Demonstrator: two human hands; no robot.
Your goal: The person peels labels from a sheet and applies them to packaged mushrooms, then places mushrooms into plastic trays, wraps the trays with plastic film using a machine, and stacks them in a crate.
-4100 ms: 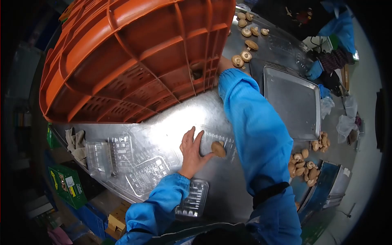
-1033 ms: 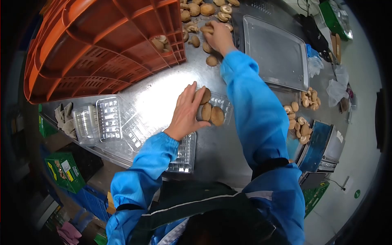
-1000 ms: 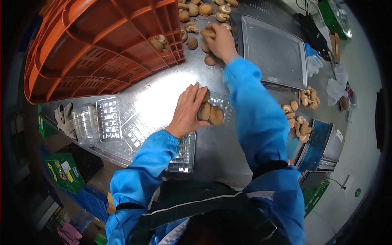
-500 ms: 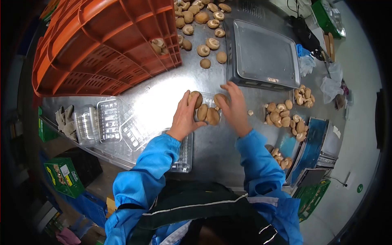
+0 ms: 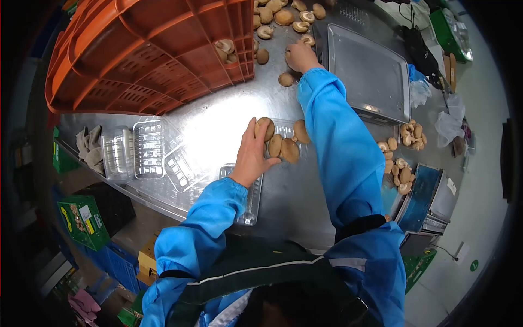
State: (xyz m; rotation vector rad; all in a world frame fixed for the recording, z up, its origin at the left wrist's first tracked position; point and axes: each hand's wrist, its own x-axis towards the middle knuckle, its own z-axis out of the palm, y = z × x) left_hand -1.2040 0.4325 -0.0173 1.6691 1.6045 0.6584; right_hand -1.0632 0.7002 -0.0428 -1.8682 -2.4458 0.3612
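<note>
Head view: I see the left hand (image 5: 253, 155) open, mushrooms (image 5: 290, 151) in a clear tray (image 5: 285, 128) beside its fingers; the right hand (image 5: 301, 56) curls, metal tray (image 5: 368, 71) beside its fingers, whether gripping I cannot tell.

- Four shiitake mushrooms (image 5: 290, 152), smooth brown caps showing, lie at the centre of the frame, three clustered to the left and one slightly apart to the right.
- Clear plastic tray (image 5: 284, 128), ribbed, sits beneath them, partly covered by the caps.
- Loose shiitake mushrooms (image 5: 284, 17) lie scattered at top centre, some with pale undersides up.
</note>
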